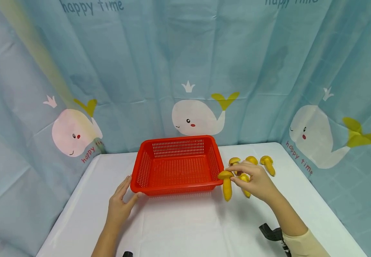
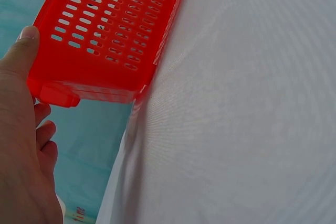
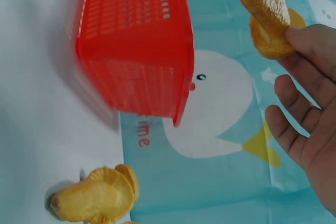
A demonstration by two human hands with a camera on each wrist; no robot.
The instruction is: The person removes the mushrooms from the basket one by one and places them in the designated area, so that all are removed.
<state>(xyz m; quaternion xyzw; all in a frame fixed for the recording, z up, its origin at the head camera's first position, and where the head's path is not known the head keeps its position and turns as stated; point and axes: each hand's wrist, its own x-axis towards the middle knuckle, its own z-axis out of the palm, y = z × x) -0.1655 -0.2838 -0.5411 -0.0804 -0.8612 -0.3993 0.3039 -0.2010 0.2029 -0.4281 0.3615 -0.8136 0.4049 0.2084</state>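
Observation:
My left hand (image 1: 119,206) grips the near-left corner of a red plastic basket (image 1: 179,190), thumb at the front rim and fingers along the left side. In the left wrist view the thumb lies against the basket rim, the other fingers bent below it. Just off the basket's right front corner, my right hand (image 1: 253,181) pinches a yellow mushroom (image 1: 227,190) near its cap, stem pointing down. The thumb and index finger hold it, while the other fingers stay loose in the right wrist view. Another yellow mushroom (image 1: 246,192) lies behind this hand, partly hidden.
Several more mushrooms, such as one at the far right (image 1: 268,165), lie right of the basket. A white cloth (image 1: 179,225) covers the table. Blue curtains (image 1: 140,71) with whale prints surround it on the back and sides. A black strap piece (image 1: 270,232) hangs by the right sleeve.

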